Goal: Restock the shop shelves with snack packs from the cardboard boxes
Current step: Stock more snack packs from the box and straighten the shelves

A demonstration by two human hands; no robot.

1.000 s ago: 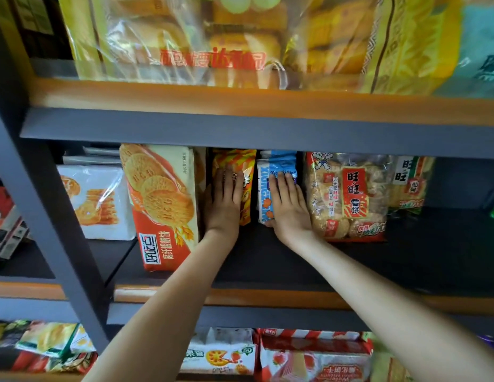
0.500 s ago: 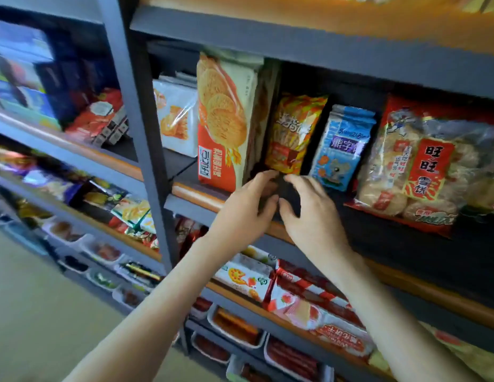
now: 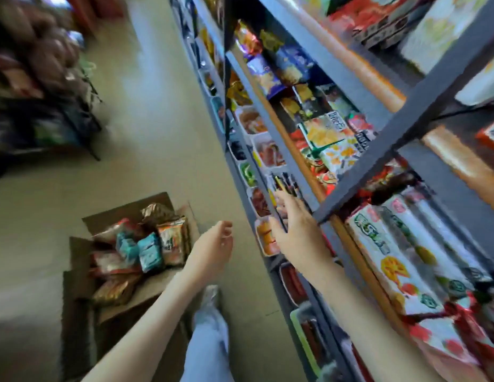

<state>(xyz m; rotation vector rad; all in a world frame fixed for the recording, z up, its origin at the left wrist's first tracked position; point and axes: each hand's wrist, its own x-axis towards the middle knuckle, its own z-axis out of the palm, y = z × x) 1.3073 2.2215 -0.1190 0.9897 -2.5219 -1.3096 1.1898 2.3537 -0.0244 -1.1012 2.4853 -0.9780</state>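
A: Status on the hands?

B: Left hand [image 3: 212, 245] is empty. Its fingers [image 3: 226, 230] are loosely curled with nothing in them. It hangs over the floor [image 3: 163, 119], between the cardboard box [image 3: 121, 209] and the shelves [image 3: 347, 238].

A: Right?

B: Right hand [image 3: 296, 234] is also empty, fingers [image 3: 287, 199] straight and a bit spread, thumb out. It reaches toward the front edge of a low shelf, in front of the white trays [image 3: 263, 241]. Can't tell if it touches the edge; the frame is motion-blurred.

A: Where's the stock?

B: The snack packs [image 3: 150, 250] are in the box, which stands open on the floor at lower left, flaps out. Teal, orange and red-brown bags are piled loosely, some upright, some lying flat. The box is just left of the left forearm.

A: Shelves?

B: They run along the right side and are packed with bags and boxes. A grey upright [image 3: 405, 119] crosses the view diagonally. The shelf fronts have wood-coloured trim.

A: Anything else in frame?

B: One leg [image 3: 210, 340] in light jeans with a pale shoe [image 3: 211, 295], between the box and the shelves. There's a blurred rack [image 3: 33, 78] of dark goods across the aisle, top left.
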